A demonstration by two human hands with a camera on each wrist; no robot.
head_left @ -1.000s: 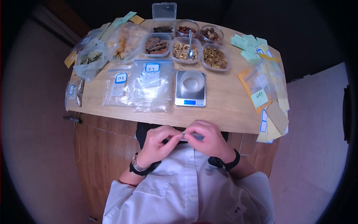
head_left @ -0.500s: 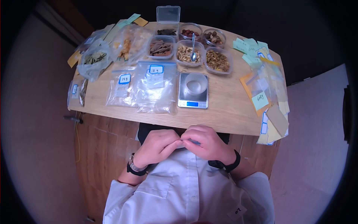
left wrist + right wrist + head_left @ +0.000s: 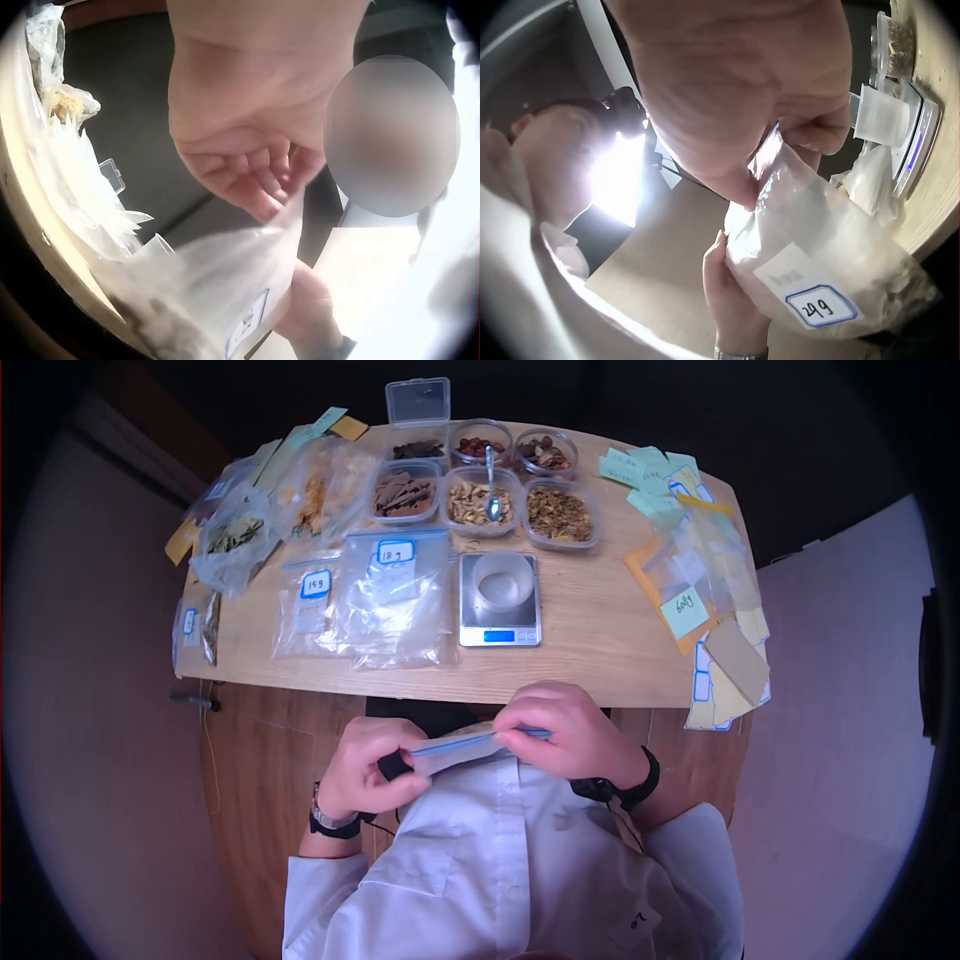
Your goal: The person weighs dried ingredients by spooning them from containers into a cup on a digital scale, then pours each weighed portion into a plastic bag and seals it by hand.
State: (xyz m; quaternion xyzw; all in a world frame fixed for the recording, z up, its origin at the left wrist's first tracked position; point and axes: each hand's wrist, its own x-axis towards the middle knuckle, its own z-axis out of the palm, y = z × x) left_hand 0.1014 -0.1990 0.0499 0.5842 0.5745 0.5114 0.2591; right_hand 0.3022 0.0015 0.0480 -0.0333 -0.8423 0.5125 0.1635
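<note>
A clear zip bag point(image 3: 455, 750) with a blue zip strip spans the space between my hands, in front of the table edge. In the right wrist view, the bag point(image 3: 817, 247) bears a blue-framed label and has brownish pieces at its bottom. My right hand point(image 3: 565, 730) pinches the zip's right end between thumb and fingers. At the opposite end is my left hand point(image 3: 370, 765), its index finger right at the zip and its thumb apart, lower down. The left wrist view shows curled fingers point(image 3: 255, 180) at the bag's corner; I cannot tell whether they grip it.
On the table point(image 3: 590, 630), a digital scale point(image 3: 500, 633) carries a white cup point(image 3: 503, 582). Left of it lie labelled clear bags point(image 3: 395, 610). Behind stand several tubs of dried pieces, one point(image 3: 465, 510) with a spoon point(image 3: 491, 490). Papers and packets point(image 3: 690, 560) cover the right side.
My left hand has moved left from beside my right hand, exposing a length of zip strip between them. The right hand keeps its pinch. The head view has shifted slightly.
</note>
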